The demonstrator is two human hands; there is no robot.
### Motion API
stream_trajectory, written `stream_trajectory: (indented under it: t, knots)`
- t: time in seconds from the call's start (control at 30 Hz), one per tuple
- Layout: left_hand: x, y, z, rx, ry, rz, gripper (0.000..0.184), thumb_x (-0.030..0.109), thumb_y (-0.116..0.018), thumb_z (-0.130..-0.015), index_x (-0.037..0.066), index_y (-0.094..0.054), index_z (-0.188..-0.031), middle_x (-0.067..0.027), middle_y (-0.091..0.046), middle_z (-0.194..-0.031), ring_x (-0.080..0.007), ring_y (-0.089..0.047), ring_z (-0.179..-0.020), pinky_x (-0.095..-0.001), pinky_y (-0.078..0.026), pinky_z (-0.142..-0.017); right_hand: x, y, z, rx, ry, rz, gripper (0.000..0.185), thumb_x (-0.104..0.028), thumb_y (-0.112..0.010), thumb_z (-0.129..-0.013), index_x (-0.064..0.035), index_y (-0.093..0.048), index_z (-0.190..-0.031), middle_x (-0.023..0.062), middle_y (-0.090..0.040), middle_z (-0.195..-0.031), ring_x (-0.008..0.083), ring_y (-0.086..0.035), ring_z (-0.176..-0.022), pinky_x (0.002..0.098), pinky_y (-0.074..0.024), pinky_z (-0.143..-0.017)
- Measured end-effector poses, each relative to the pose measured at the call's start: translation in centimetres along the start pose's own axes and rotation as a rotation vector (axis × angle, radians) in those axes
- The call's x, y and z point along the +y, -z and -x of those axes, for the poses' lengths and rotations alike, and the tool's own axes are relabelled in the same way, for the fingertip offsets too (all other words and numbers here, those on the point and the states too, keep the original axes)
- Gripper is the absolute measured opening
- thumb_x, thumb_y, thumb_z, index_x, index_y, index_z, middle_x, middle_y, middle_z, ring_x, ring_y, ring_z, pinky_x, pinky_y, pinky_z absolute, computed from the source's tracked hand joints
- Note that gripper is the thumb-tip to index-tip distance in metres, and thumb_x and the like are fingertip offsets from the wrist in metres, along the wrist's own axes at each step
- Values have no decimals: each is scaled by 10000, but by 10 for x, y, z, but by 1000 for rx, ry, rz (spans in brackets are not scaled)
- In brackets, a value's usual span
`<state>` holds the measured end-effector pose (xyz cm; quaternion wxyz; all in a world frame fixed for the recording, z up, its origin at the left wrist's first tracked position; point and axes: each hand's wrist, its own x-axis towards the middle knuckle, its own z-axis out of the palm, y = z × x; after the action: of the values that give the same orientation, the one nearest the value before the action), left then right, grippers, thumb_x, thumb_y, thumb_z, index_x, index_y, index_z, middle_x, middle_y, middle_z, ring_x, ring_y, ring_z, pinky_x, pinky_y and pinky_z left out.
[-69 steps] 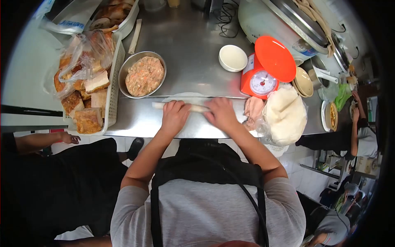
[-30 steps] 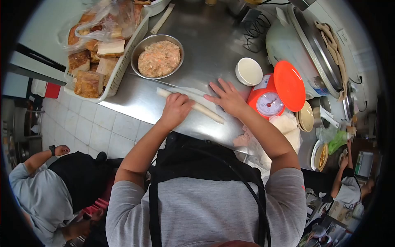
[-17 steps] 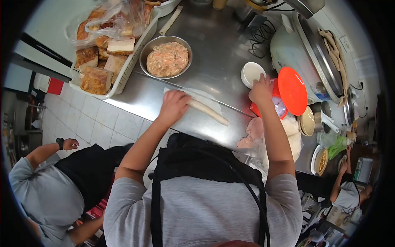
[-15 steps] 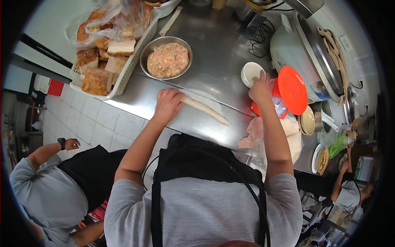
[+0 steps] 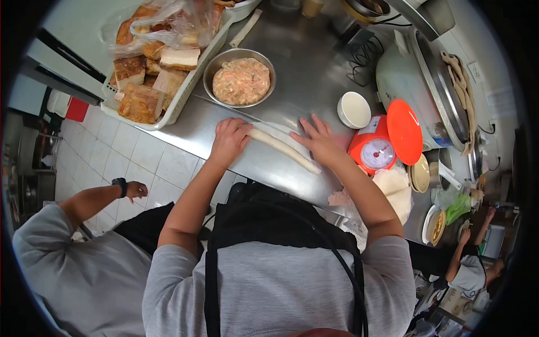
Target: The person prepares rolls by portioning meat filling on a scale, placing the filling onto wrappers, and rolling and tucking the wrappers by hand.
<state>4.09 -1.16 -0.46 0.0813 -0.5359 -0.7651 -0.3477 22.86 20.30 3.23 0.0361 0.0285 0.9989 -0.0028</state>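
Note:
A long, pale roll (image 5: 283,150) lies at a slant on the steel counter near its front edge. My left hand (image 5: 231,136) is closed over the roll's upper left end. My right hand (image 5: 320,137) is flat with fingers spread, just beyond the roll's right half and holding nothing. Between my hands, a whitish wet patch or thin sheet (image 5: 275,130) shows on the steel behind the roll. A steel bowl (image 5: 209,90) of orange-flecked minced filling (image 5: 241,81) stands farther back. Right of my right hand is a small white bowl (image 5: 354,110).
A white basket (image 5: 177,106) of browned meat blocks stands at the left. At the right are a red dial scale (image 5: 368,135), a red plate (image 5: 405,132), pale thin sheets (image 5: 396,191) and a large pot (image 5: 410,78). A co-worker (image 5: 95,269) is close on my left.
My right hand has left the white bowl and come left, down beside the roll. My left hand stays on the roll's end. The view has shifted slightly, and the co-worker's arm at left has moved right.

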Motion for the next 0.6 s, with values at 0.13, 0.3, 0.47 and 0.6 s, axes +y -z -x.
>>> stream_trajectory:
  t: [0.13, 0.3, 0.47, 0.6]
  knots:
    - [1, 1, 0, 0, 0, 11, 317, 113, -687, -642, 117, -625, -953, -44, -554, -963, -258, -497, -954, -391, -368, -852, -3, 7, -2, -33, 78, -9, 438, -166, -408, -852, -358, -482, -1239, 99, -301, -1407, 368, -201, -1314, 503, -194, -1046]
    - [2, 3, -2, -3, 4, 25, 315, 106, -685, -649, 113, -625, -957, -46, -566, -972, -263, -505, -953, -389, -374, -858, -19, -5, -48, 95, 108, -21, 437, -164, -384, -863, -367, -478, -1239, 119, -298, -1405, 379, -205, -1309, 532, -191, -1037]
    - [2, 4, -2, -4, 8, 32, 308, 105, -685, -649, 108, -629, -952, -50, -567, -972, -261, -506, -959, -389, -374, -860, -5, -10, -15, 56, -9, -5, 476, -108, -406, -841, -359, -477, -1239, 137, -319, -1387, 370, -216, -1307, 542, -185, -1036]
    - [1, 4, -2, -8, 14, 33, 305, 105, -684, -649, 107, -630, -949, -51, -567, -976, -261, -505, -962, -387, -375, -861, 15, 15, 22, 40, -114, 13, 530, -20, -491, -728, -250, -514, -1205, 137, -389, -1325, 348, -305, -1255, 515, -242, -1006]
